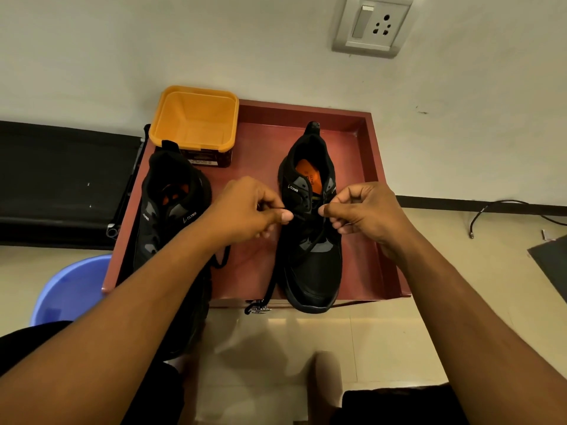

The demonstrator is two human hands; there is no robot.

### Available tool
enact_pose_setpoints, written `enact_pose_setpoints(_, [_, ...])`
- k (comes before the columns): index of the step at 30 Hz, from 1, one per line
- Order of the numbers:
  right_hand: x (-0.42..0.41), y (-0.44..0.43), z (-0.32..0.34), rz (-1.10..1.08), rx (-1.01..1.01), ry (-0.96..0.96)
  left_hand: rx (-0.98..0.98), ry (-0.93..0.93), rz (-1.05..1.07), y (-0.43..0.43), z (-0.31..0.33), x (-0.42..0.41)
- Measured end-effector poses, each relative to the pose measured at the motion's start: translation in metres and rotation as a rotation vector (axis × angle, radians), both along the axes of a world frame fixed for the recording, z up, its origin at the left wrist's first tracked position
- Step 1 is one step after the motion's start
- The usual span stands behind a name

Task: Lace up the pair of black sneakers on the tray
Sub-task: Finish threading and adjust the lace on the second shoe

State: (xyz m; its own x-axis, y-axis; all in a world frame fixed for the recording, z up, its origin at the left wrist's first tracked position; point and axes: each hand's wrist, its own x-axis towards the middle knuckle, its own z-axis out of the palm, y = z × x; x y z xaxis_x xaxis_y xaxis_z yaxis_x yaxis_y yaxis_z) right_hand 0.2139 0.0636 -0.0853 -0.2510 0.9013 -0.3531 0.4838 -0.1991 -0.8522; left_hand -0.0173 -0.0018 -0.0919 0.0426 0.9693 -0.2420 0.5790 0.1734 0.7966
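Black sneakers (310,265) of smooth matte upper with grey panels sit side by side, well apart, on a shallow reddish-brown tray (372,191) with low raised walls. Their toes point towards the person and their heels towards the wall. The right-hand sneaker (313,280) stands upright, its rounded toe just poking over the tray's near rim and a bright orange insole showing down its padded collar. The left-hand sneaker (167,207) is half hidden under a forearm (its toe looks to overhang the near rim too, though it's dark down there).

Both hands are at the right-hand sneaker's eyelets. The left hand (245,210) has its fingers curled and pinches a thin black cord lace (271,283) between thumb and forefinger at the shoe's left side. The right hand (365,213), fingers likewise curled in, pinches the lace at the shoe's right side, thumb tip pointing inward. A loose length of the lace trails down beside the shoe and drops over the tray's front edge.

At the tray's far left corner stands a square, glossy yellow-orange plastic tub (196,118) with rounded corners. A round pale-blue plastic basin (67,289) sits on the floor to the left, and a white wall socket (372,26) is fixed above.
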Motion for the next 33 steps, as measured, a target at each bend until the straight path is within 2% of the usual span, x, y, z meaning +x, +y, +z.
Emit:
enact_pose_setpoints(3, [0.002,0.001,0.001,-0.008,-0.013,0.008,-0.055,0.333,-0.028,0.005,-0.005,-0.024])
enact_pose_setpoints(6, [0.002,0.002,0.001,-0.008,-0.032,0.014,-0.143,0.420,-0.070,0.002,-0.010,-0.028])
enact_pose_setpoints(8, [0.001,0.004,0.001,0.007,-0.043,-0.002,-0.110,0.378,-0.098,0.000,-0.009,-0.017])
enact_pose_setpoints(12, [0.002,0.006,0.004,0.044,-0.034,-0.021,-0.016,0.031,-0.014,-0.002,-0.002,0.006])
enact_pose_setpoints(14, [0.001,0.005,0.004,0.064,0.017,-0.049,0.063,-0.034,-0.021,-0.002,-0.001,0.017])
enact_pose_setpoints(16, [-0.001,0.006,0.004,0.059,0.052,-0.058,0.087,0.006,-0.008,-0.001,-0.002,0.017])
enact_pose_setpoints(19, [0.002,0.009,0.007,0.047,0.018,-0.044,0.016,0.260,0.060,0.004,-0.008,-0.008])
enact_pose_setpoints(20, [0.003,0.009,0.008,0.045,-0.005,-0.033,-0.036,0.278,0.041,0.003,-0.008,-0.016])
enact_pose_setpoints(23, [0.006,0.010,0.010,0.037,-0.040,-0.017,-0.127,0.010,-0.016,-0.003,-0.002,-0.010])
enact_pose_setpoints(25, [0.003,0.009,0.011,0.033,-0.046,-0.021,-0.090,-0.146,-0.004,-0.006,0.004,0.005])
enact_pose_setpoints(26, [0.003,0.009,0.011,0.028,-0.051,-0.023,-0.061,-0.162,-0.001,-0.005,0.004,0.012])
enact_pose_setpoints(27, [0.002,0.009,0.011,0.024,-0.061,-0.022,-0.040,-0.122,0.001,-0.004,0.004,0.013])
enact_pose_setpoints(29, [0.003,0.009,0.012,0.022,-0.088,-0.013,-0.029,0.096,-0.014,-0.001,0.001,-0.001])
enact_pose_setpoints(31, [0.004,0.009,0.013,0.019,-0.107,-0.004,-0.084,0.251,-0.048,0.000,-0.001,-0.017])
enact_pose_setpoints(33, [0.003,0.009,0.014,0.018,-0.121,-0.004,-0.139,0.172,-0.057,-0.001,-0.001,-0.016])
